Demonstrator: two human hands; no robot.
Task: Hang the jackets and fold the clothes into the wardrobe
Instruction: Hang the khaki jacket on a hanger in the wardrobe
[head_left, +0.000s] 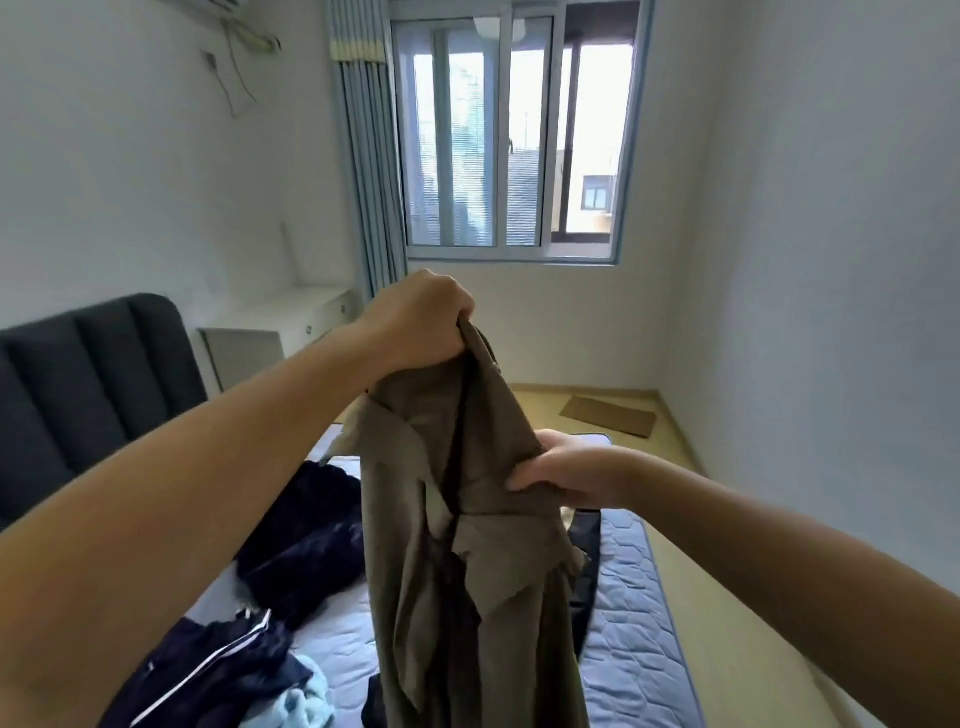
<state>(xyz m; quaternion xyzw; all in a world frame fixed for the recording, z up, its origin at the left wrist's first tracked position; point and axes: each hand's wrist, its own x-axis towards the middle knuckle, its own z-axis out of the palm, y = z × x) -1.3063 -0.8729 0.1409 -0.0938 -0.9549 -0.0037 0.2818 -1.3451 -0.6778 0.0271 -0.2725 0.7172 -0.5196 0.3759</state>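
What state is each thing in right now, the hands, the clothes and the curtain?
Olive jacket: hanging in the air, unfolded.
Left hand: grips its top, held high.
Right hand: holds its side, lower down.
Black garment: crumpled on the mattress.
Navy striped jacket: crumpled on the mattress.
Light blue cloth: bunched beside it.
Curtain: drawn aside, left of the window.

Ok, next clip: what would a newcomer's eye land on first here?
The olive-brown jacket hanging mid-frame, held up bare-handed: the left grip clutches its top, the right grip pinches its edge lower down. Behind it, dark clothes lie heaped at lower left on the blue quilted mattress, and a bright window fills the far wall.
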